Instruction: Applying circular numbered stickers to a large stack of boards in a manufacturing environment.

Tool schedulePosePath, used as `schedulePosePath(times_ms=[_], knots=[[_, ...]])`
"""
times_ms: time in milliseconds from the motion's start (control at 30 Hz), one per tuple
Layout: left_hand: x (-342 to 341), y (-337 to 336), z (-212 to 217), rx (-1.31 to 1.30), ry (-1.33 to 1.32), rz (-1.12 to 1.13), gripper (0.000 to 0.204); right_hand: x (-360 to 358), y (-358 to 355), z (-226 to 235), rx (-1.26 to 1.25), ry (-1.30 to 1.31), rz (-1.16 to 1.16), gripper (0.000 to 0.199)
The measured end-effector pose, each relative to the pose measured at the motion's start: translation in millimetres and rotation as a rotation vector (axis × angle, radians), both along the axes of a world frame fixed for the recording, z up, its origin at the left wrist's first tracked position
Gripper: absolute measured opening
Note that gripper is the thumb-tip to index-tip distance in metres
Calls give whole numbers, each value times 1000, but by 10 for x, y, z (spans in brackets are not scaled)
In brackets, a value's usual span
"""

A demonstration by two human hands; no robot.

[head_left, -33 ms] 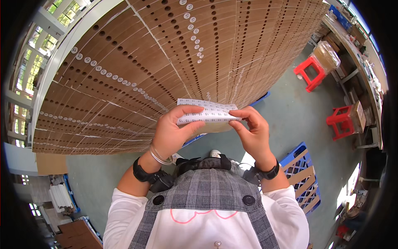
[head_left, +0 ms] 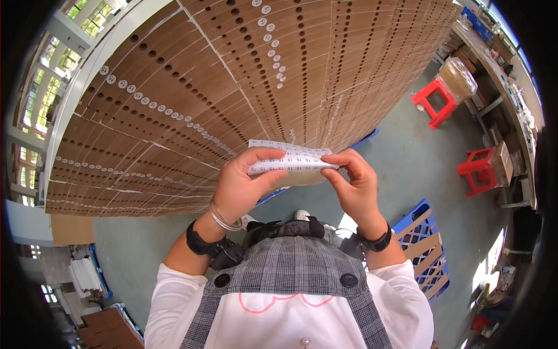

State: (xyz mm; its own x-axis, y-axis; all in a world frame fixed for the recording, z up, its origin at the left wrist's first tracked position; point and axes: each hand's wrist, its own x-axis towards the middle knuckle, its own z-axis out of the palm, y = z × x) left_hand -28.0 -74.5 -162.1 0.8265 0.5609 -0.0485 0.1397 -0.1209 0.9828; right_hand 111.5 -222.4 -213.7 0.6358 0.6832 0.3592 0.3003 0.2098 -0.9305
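A white sheet of printed number stickers [head_left: 299, 165] is stretched between my two hands, bent along its length. My left hand [head_left: 241, 180] pinches its left end between thumb and fingers. At the opposite end, the thumb and fingers of my right hand [head_left: 358, 185] grip the sheet's edge. A yellowish backing shows below the sheet. Just beyond it rises a large stack of brown boards [head_left: 192, 64] with rows of round holes. Round white number stickers [head_left: 153, 105] run in lines across several of these boards.
Two red stools [head_left: 433, 104] bearing wrapped packages stand at the right, beside a long workbench [head_left: 494, 64]. A blue pallet with cardboard strips [head_left: 427, 244] lies near my right elbow. Stacked brown boards [head_left: 110, 328] sit at the lower left.
The sheet's far edge has dipped very slightly. Both hands keep their place and their grip.
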Motion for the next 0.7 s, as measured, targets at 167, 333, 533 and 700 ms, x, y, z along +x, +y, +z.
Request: schedulePosePath(times_ms=[167, 333, 533, 700], knots=[[-10, 57, -64, 85, 17, -9, 29, 14, 0, 28, -91, -88, -49, 13], [23, 96, -44, 363, -25, 128, 30, 78, 61, -43, 6, -197, -109, 13], [90, 89, -19, 974, -32, -189, 25, -2, 112, -17, -54, -275, 16, 13], [130, 80, -92, 831, 78, -193, 12, -36, 181, -44, -92, -168, 40, 9]])
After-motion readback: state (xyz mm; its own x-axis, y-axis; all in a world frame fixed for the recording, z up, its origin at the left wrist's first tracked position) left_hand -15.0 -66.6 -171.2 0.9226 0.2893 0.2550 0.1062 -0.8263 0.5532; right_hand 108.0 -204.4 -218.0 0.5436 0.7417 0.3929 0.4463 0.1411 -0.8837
